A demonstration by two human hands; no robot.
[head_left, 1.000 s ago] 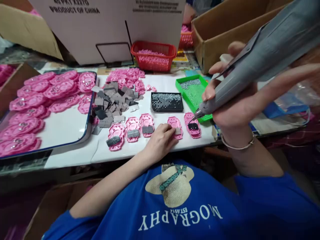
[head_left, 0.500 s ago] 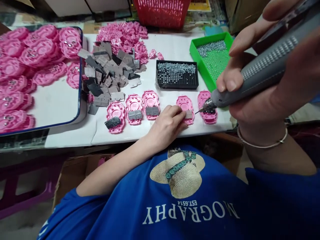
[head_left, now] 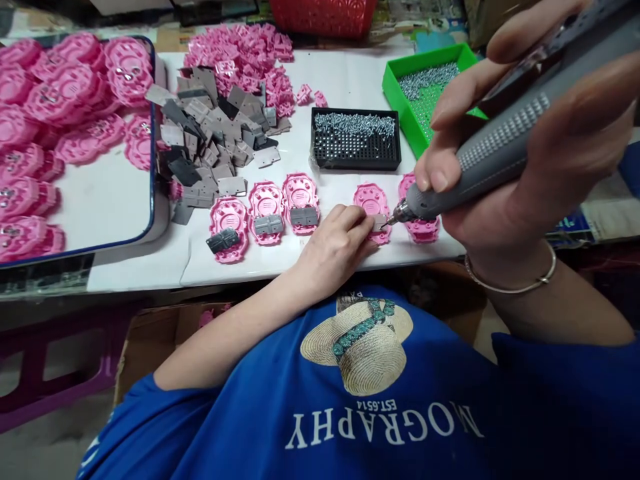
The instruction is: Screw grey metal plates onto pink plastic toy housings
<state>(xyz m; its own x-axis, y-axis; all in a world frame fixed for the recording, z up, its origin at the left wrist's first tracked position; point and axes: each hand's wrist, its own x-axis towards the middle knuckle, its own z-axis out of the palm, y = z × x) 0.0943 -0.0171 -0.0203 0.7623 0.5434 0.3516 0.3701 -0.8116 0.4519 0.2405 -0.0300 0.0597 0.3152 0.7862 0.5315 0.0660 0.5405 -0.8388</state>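
Head view: your left hand (head_left: 335, 247) is curled narrow, its fingers holding a grey plate (head_left: 381, 222) down on the fourth pink shell (head_left: 370, 195) of a row of five, counted from your left. Your right hand (head_left: 507, 210) is wrapped around a grey power screwdriver (head_left: 520, 143), whose bit points down at that same plate; whether it touches a screw is too small to tell.

Left of your left hand, three pink shells (head_left: 300, 195) lie on the bench (head_left: 137, 275), each with a plate across its lower end, the leftmost one askew. The fifth shell (head_left: 425, 230) sits under the screwdriver, partly hidden. Beyond your hands are a black perforated tray (head_left: 356, 162) and a green tray (head_left: 395, 103), both holding screws.

Farther left, a white tray (head_left: 133, 213) carries many stacked pink shells with shiny metal bits, which look finished at this stage. The row seems partway through: all plates fastened or not, you cannot judge from here. Plenty appears left, with loose grey plates (head_left: 215, 137) and small pink parts (head_left: 240, 63) heaped beyond your left hand.
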